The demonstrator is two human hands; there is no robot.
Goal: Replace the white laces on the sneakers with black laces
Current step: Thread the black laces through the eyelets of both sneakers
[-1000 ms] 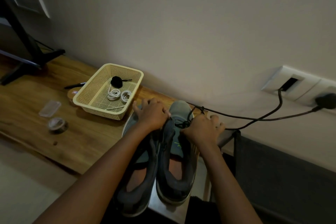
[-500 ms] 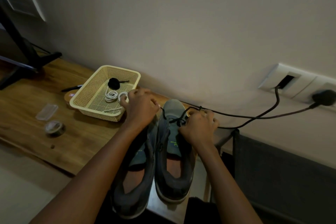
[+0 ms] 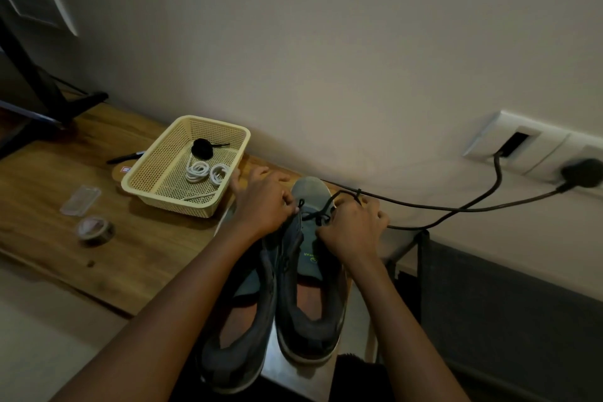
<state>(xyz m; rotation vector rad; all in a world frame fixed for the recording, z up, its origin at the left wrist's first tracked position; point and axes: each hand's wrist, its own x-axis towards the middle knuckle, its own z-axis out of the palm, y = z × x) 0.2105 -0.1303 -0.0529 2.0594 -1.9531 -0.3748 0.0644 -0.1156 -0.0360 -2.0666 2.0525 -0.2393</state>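
hands still pinch-tight on black lace (image 3: 318, 214): left hand (image 3: 261, 202), right hand (image 3: 354, 228), both over right sneaker (image 3: 310, 258)

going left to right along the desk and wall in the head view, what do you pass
tape roll → cream basket → left hand → black lace, which both hands pinch → right hand → black wall plug
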